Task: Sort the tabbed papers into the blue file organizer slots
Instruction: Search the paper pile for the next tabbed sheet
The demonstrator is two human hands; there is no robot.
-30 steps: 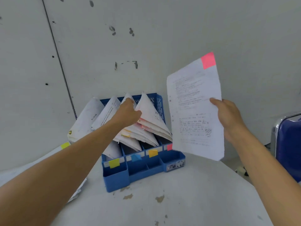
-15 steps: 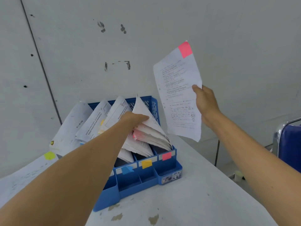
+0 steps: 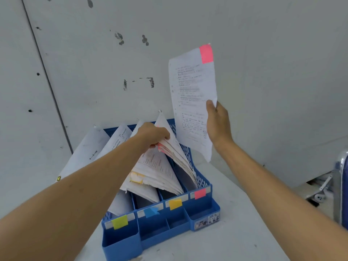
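Observation:
A blue file organizer [image 3: 201,213] stands on the white table, its slots labelled green, blue, yellow and pink from left to right. My right hand [image 3: 219,122] holds a printed sheet with a pink tab [image 3: 192,102] upright, above the organizer's right end. My left hand [image 3: 153,135] grips the top of the pink-tabbed paper stack [image 3: 178,155] in the rightmost slot and pulls it leftward. More papers [image 3: 154,172] lean in the other slots.
The white table [image 3: 235,232] ends at its right edge, with a blue metal-framed chair [image 3: 340,187] beyond it. A grey wall [image 3: 263,72] rises right behind the organizer. Long sheets [image 3: 84,153] lean out of the organizer's left side.
My right hand has carried the pink-tabbed sheet left, nearer the rightmost slot. My left hand has shifted onto the pink-tabbed stack and pulled it aside.

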